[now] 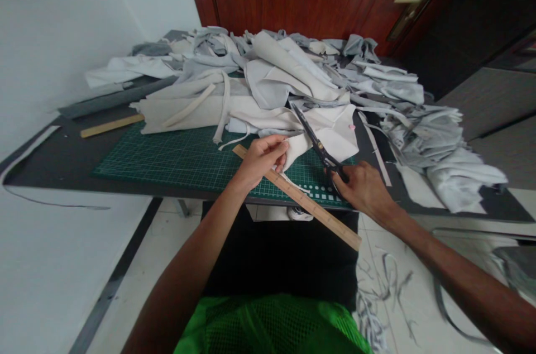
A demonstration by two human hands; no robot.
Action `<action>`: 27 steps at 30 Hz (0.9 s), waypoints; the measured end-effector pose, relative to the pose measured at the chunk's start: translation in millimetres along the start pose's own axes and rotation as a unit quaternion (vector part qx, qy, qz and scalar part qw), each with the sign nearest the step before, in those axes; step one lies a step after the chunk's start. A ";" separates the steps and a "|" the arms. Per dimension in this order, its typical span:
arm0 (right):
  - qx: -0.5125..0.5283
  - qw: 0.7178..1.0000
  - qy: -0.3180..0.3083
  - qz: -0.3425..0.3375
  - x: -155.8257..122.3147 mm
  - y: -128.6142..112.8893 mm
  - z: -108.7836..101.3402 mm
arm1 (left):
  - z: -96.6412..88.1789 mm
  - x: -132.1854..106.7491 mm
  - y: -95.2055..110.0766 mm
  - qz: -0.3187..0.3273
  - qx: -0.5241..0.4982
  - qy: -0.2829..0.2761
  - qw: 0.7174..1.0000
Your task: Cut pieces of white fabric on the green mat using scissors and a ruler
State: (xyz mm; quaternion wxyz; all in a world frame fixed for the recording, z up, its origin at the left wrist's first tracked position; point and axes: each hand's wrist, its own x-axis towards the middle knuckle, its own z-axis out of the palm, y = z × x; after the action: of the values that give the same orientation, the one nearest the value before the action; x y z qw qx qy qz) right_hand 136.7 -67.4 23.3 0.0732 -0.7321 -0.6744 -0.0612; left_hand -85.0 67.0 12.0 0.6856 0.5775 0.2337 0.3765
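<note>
My left hand pinches the white fabric beside the wooden ruler on the green mat; my right hand clenches the black scissors, blades on the fabric.

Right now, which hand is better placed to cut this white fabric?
Your right hand, probably: it grips the scissors at the fabric, while your left hand pinches the fabric beside the ruler.
</note>
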 end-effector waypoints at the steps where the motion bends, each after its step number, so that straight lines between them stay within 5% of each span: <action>1: 0.027 0.999 0.003 0.023 2.3 -0.8 2.6 | 0.4 -0.3 0.7 -0.004 -0.005 0.002 1.000; 18: 0.233 0.964 0.096 0.091 2.3 -0.8 13.1 | 0.6 -0.9 0.5 0.024 -0.003 -0.002 1.000; 24: 0.367 0.913 0.104 0.145 -4.7 2.5 10.7 | 1.8 -8.2 8.7 0.043 0.117 -0.219 0.968; 27: 0.435 0.874 0.121 0.177 -15.4 3.6 2.3 | 3.1 -8.7 7.7 0.080 0.164 -0.206 0.961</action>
State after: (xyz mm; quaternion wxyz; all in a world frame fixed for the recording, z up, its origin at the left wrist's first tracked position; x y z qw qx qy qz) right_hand 139.1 -82.4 18.1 0.4750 -0.7205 -0.4776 0.1648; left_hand -89.8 58.6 19.1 0.5825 0.7640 0.0987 0.2595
